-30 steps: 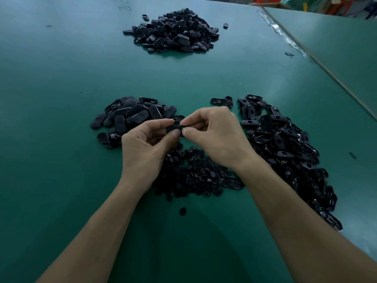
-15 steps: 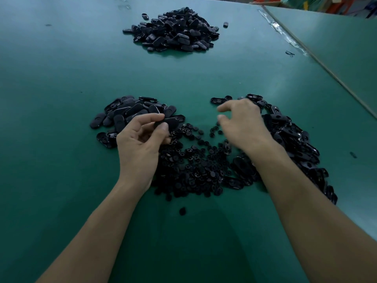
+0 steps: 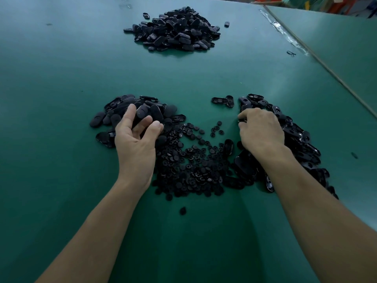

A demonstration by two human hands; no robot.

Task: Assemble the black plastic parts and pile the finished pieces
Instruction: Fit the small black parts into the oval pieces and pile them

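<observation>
The left hand [image 3: 135, 137] is seen at left centre of the frame, laid on the near edge of a pile of smooth oval pieces [image 3: 122, 107]. Its fingers are spread and half curled, with thumb and forefinger apart. One oval piece [image 3: 141, 114] is seen between forefinger and middle finger; whether it is gripped or merely touched cannot be told.

The right hand [image 3: 262, 130] is placed at right centre, back upward, with its fingers curled down at the left edge of a pile of hollow oval shells [image 3: 297, 139]. The fingertips are lost against the dark parts, so it cannot be told whether anything is pinched.

Between the two hands a heap of small round discs [image 3: 189, 164] is spread on the green bench [image 3: 61, 78], touching both oval piles at its sides. A single disc [image 3: 183, 210] is found apart, just below the heap. Two loose shells [image 3: 222, 101] are noted above the heap, between the upper ends of the two piles.

At upper centre, well apart from the hands, a larger pile of oval pieces [image 3: 175, 31] is recorded, with a stray piece [image 3: 226, 24] just beside it on the right. A second green surface [image 3: 336, 48] is joined at upper right along a diagonal seam.
</observation>
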